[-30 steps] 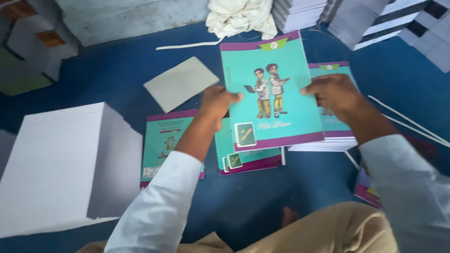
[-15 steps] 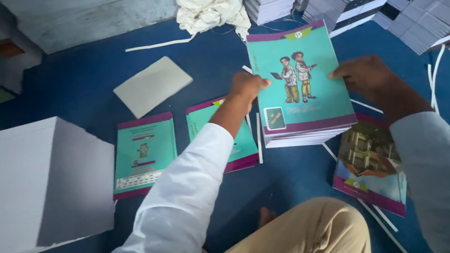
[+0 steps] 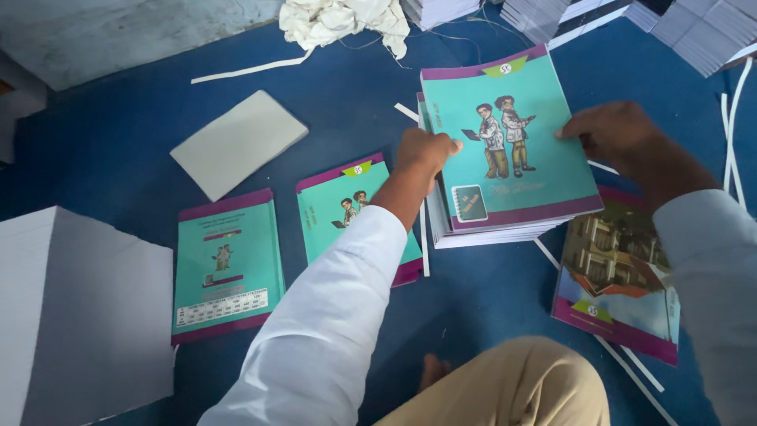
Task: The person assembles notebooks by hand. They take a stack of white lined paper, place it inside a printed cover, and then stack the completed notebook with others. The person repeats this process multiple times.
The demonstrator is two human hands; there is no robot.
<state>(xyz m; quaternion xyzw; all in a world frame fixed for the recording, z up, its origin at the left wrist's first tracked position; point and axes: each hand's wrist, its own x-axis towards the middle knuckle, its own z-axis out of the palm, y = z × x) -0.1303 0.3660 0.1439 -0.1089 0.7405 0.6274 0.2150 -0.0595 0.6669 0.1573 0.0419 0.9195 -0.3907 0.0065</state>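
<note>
Teal notebook: we are holding the teal notebook (image 3: 509, 146) flat, cover up, on top of a stack of notebooks (image 3: 489, 235) that is lying on the blue floor (image 3: 118, 95).
Long axis: it is running from the near edge of the stack toward the far side of the floor, its purple-banded top pointing away from us and leaning a little to the right.
Left hand (image 3: 422, 154): our grip is closing on the notebook's left edge, thumb lying over the cover.
Right hand (image 3: 615, 134): our fingers are curling onto the right edge; we cannot tell how far they are wrapping under it.
Nearby on the floor: a second teal notebook (image 3: 335, 205) is lying just left of the stack, partly under our left sleeve; a third, back cover up (image 3: 225, 264), is lying further left; a house-cover notebook (image 3: 619, 276) is lying to the right of the stack.
Also around: a grey card sheet (image 3: 236, 142), a tall white paper stack (image 3: 79, 315) at the near left, and crumpled white cloth (image 3: 343, 20) at the far edge.
</note>
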